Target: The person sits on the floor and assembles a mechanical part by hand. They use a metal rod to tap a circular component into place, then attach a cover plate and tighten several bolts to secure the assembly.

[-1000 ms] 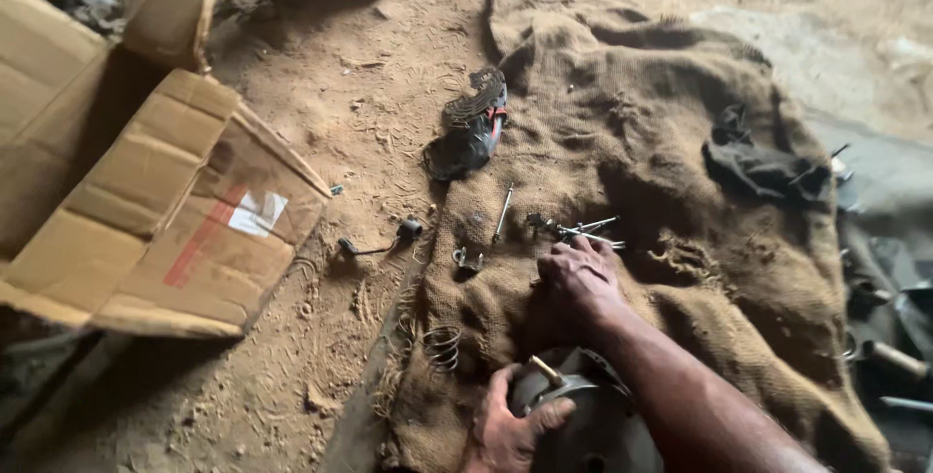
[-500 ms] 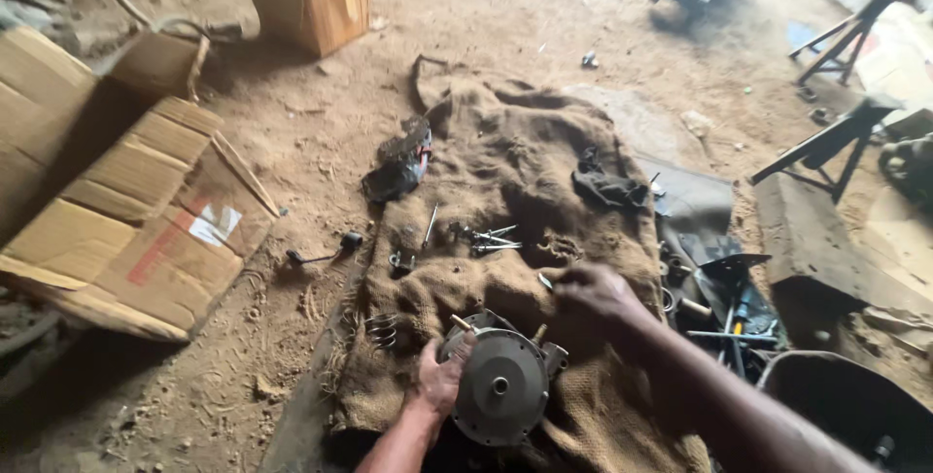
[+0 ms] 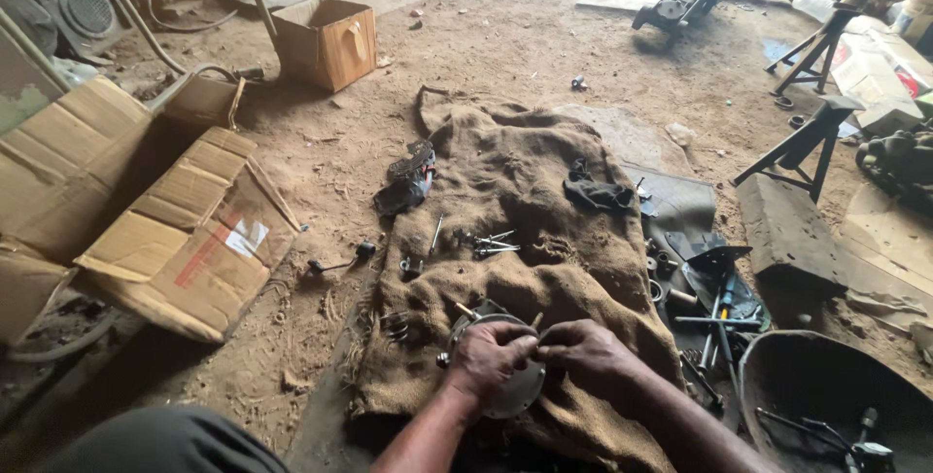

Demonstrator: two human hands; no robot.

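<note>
My left hand [image 3: 489, 356] lies on top of a round metal disc [image 3: 515, 390], its fingers [image 3: 513, 337] curled down over the upper face of it. My right hand [image 3: 586, 351] meets it from the other side, fingertips pinched close against those of the left at the top edge of the disc; I cannot tell whether they grip a small part there or only press on the metal. The disc rests flat on the near end of a brown burlap sack [image 3: 525, 191] spread over the dirt floor [image 3: 505, 45], just in front of my knee [image 3: 165, 444].

Farther up the sack, a few loose bolts [image 3: 486, 243] lie together near its middle, with a small fitting [image 3: 411, 266] just left of them. A dark rag [image 3: 598, 193] sits toward the right edge of the sack, and a black worn part [image 3: 408, 179] lies on its left edge. A bolt-like tool [image 3: 340, 261] lies on the dirt just off the sack.

To the left, flattened cardboard [image 3: 185, 240] covers the ground, and an open cardboard box [image 3: 326, 40] stands well beyond it. On my right, spanners and sockets [image 3: 714, 303] are scattered over a dark mat, next to a black round tub [image 3: 826, 395]. A metal stand [image 3: 802, 142] stands well apart, farther right.
</note>
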